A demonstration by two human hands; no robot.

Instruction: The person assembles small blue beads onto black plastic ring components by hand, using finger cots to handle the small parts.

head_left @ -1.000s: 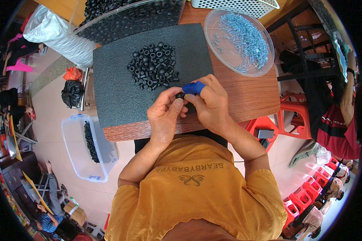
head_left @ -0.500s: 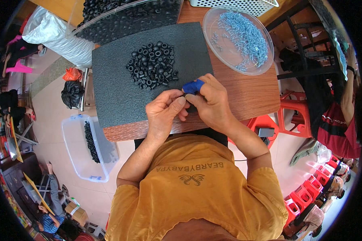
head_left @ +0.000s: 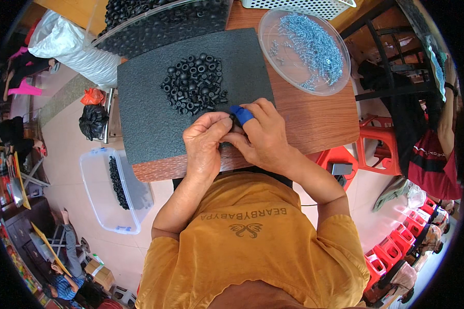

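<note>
My left hand (head_left: 205, 139) and my right hand (head_left: 263, 135) meet over the near edge of a dark foam mat (head_left: 144, 123). Thumb and fingers of both are closed on a small black part (head_left: 235, 121), mostly hidden between the fingertips. Blue tape (head_left: 242, 114) wraps a finger of my right hand. Beyond my hands, a pile of small black rubber-like parts (head_left: 195, 82), round and hollow, lies on the mat. To the right stands a round clear tray (head_left: 273, 64) with many small bluish metal pieces (head_left: 314, 49), perhaps screws.
A large clear bin (head_left: 165, 31) of black parts stands at the back left, a white perforated basket (head_left: 304, 6) at the back. On the floor to the left is a clear plastic box (head_left: 100, 206) with black parts. Red stools (head_left: 379, 149) stand right of the wooden table (head_left: 314, 123).
My right hand has turned and shifted slightly left and down, its taped finger lower. The fingers of my left hand have curled in, and a black part now shows between the hands.
</note>
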